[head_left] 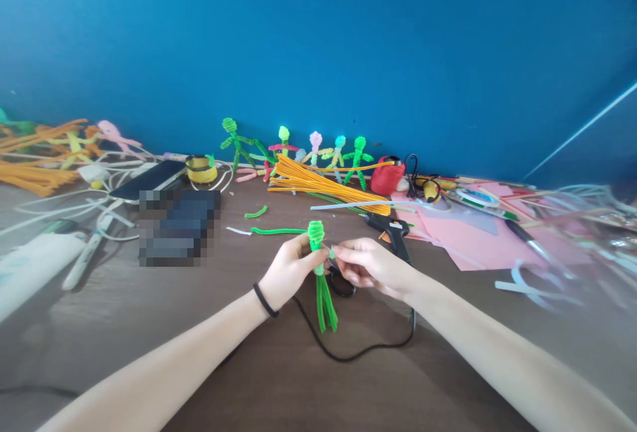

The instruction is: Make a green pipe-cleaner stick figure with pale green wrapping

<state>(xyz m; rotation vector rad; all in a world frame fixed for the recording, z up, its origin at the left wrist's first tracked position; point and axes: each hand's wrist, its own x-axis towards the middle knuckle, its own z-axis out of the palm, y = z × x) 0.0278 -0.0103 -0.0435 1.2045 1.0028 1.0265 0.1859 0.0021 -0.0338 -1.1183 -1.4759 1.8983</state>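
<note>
The left hand [288, 267] grasps a green fuzzy doll [315, 233] around its middle, thumb across the front, so that the head stands upright above the grip and the loose green legs [324, 302] hang below it. The right hand [373, 266] pinches a small pale green piece [332, 254] between thumb and fingertips, right beside the doll's body; whether the piece is joined to the doll is too small to tell. For work this fine, the left grip seems best kept firm but light, so the fuzz is not crushed, while the right fingertips guide the piece close against the body with small, even turns

Under the hands, a black cord [343, 359] loops over the brown desk [269, 379]; the dangling legs hang near it and could snag. Just beyond lie a green fuzzy stick [279, 231], a short green piece [256, 212] and a white scrap [239, 231]. The glue gun [393, 229] lies behind the right hand, its nozzle near the orange sticks [333, 186], so reaching forward there calls for care. Farther out are pink paper [468, 253], a dark phone [149, 181] and more fuzzy dolls [359, 153] against the blue wall [318, 40]
</note>
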